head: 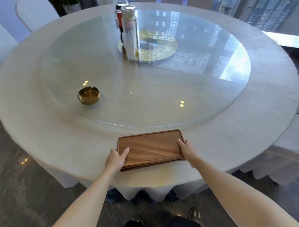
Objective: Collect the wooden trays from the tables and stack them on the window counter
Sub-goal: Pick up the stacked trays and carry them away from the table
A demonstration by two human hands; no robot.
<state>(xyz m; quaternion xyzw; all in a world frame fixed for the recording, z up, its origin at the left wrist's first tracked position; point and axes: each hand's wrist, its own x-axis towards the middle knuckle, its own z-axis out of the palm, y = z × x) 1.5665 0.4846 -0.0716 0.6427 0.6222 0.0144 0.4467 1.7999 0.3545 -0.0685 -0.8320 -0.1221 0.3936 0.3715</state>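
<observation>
Head view: the wooden tray (151,148) lay empty at the near edge of the round desk (43,135), a second tray edge showing beneath it. The left hand (115,160) and right hand (188,150) gripped its short sides (thumbs on top). Farther left, a brass ashtray (88,96) sat empty.

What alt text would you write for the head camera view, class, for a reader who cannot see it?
Two bare hands, left hand and right hand, grip the short ends of a wooden tray at the near edge of a round table with a white cloth. On its glass turntable sit a brass ashtray and bottles.
</observation>
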